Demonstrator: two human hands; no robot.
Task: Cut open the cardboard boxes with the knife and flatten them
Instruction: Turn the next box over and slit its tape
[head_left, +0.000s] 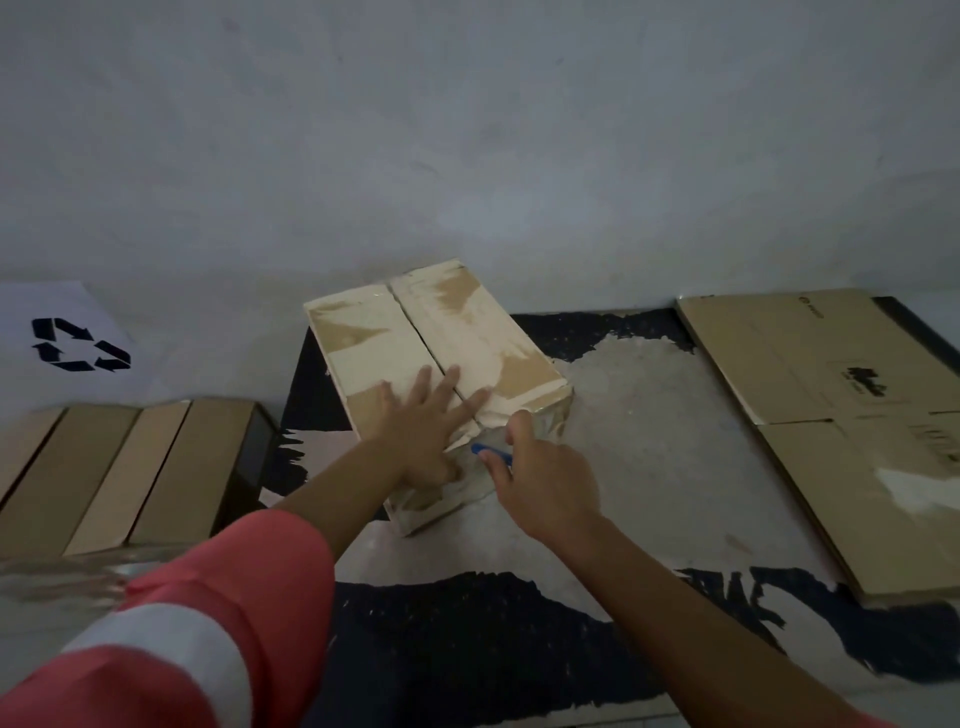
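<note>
Beyond the left hand (421, 415) and right hand (540, 478) rises a plain grey-white wall (467, 130), faintly scuffed (the light is dim, colours muted). The floor (467, 649) under them is black, with a wide pale-grey worn patch (649, 457) right of the right hand. Far left of the left hand, a white sheet (31, 306) with a black recycling mark (111, 353) meets the wall.

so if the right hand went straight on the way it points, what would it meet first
The taped cardboard box: the right hand, gripping a blue knife, points at its near end face, seemingly almost touching, though depth is unclear.
</note>
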